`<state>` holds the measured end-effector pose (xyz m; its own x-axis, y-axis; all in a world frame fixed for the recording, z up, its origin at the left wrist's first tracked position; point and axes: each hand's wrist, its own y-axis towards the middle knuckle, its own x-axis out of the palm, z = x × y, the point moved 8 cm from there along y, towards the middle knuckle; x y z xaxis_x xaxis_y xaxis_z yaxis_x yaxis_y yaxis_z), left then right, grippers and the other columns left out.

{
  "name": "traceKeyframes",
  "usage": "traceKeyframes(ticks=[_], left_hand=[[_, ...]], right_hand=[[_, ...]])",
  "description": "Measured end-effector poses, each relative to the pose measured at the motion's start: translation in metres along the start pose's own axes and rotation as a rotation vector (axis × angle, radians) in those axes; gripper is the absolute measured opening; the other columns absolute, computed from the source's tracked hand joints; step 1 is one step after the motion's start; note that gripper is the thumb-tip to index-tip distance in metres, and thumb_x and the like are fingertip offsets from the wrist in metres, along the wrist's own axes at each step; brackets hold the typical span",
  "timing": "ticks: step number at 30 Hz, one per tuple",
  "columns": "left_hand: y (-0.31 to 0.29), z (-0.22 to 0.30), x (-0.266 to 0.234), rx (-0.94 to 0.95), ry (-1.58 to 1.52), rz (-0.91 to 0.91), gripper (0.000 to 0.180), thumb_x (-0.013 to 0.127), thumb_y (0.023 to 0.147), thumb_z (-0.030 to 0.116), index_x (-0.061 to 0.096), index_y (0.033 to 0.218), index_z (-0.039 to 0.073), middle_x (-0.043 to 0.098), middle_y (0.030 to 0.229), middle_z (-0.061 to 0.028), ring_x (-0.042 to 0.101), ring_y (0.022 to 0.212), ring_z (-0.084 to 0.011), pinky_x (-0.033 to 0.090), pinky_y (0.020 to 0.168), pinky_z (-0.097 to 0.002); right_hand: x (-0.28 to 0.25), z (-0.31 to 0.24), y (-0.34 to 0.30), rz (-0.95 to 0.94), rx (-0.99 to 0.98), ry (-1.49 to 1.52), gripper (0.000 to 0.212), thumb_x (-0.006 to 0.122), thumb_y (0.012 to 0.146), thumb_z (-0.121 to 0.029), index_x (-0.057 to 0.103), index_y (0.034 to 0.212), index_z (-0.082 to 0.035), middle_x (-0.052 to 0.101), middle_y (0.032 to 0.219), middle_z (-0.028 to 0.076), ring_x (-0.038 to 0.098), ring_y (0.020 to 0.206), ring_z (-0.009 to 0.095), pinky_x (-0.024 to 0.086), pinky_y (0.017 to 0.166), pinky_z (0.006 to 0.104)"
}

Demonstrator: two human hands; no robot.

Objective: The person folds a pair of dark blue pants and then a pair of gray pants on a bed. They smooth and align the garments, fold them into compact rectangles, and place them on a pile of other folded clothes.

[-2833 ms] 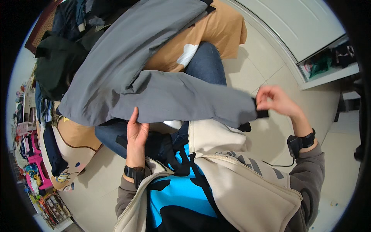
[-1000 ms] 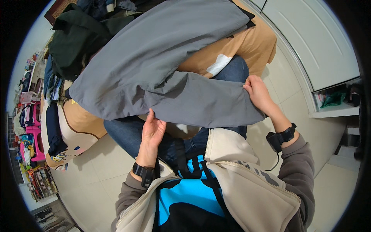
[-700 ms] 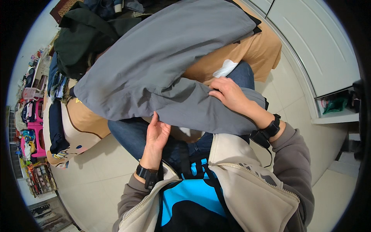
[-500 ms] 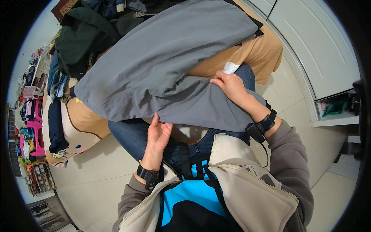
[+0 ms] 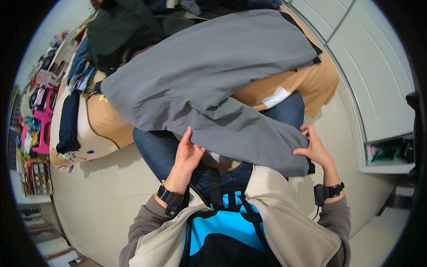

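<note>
"Progress, as your remote feed shows it?"

"I log the grey garment (image 5: 209,86) as partly spread. Beyond the fingers, its broad part lies fairly flat over the brown cover (image 5: 313,82); nearer, its tapered part runs from above the left thumb to the right fingers, across the jeans (image 5: 151,149). Drawn out, in my judgement: both long parts. Not flat: the creases midway between the hands."

"Pose of the hands?"

"Left hand (image 5: 187,156): forearm rising from below, palm turned up and inward, thumb upright at the cloth's near edge, apart from the loosely curled fingers. I see no clamp. Right hand (image 5: 316,149): forearm bent in from the right, wrist raised, thumb and forefinger at the cloth near the black cuff (image 5: 311,167), tips visibly spaced. Whether the fingers behind pinch any cloth, I cannot tell."
</note>
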<state>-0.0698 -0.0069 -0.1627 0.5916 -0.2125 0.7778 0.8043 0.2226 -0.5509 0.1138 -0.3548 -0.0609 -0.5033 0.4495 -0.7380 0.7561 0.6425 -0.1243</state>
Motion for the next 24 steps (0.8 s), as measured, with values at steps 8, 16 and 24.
traceKeyframes(ticks=[8,16,24], left_hand=[[-0.021,0.035,0.007,0.128,0.064,-0.082,0.013,0.066,0.09,0.01,0.058,0.099,0.005,0.063,0.101,-0.0067,0.061,0.095,-0.0198,0.049,0.085,-0.0317],[-0.101,0.121,0.04,0.992,0.653,0.102,0.024,0.062,0.093,0.014,0.053,0.113,0.005,0.054,0.115,-0.0062,0.049,0.113,-0.0162,0.035,0.102,-0.0303],[-0.105,0.137,0.116,1.032,1.555,-0.624,0.088,0.024,0.091,0.072,0.051,0.129,-0.002,0.054,0.133,-0.0168,0.047,0.127,-0.0281,0.033,0.108,-0.0367]], right_hand=[[0.014,-0.025,-0.008,-0.756,0.074,0.385,0.035,0.082,0.078,-0.026,0.07,0.086,0.005,0.068,0.077,0.002,0.058,0.074,0.009,0.048,0.068,0.0271],[-0.048,-0.178,0.032,-0.493,-0.505,1.027,0.04,0.082,0.078,-0.028,0.067,0.099,0.002,0.068,0.092,0.004,0.062,0.084,0.013,0.049,0.077,0.028],[-0.038,-0.353,0.109,-0.884,-0.787,1.556,0.033,0.049,0.102,-0.031,0.057,0.123,-0.006,0.067,0.111,0.006,0.064,0.101,0.015,0.053,0.087,0.0314]])
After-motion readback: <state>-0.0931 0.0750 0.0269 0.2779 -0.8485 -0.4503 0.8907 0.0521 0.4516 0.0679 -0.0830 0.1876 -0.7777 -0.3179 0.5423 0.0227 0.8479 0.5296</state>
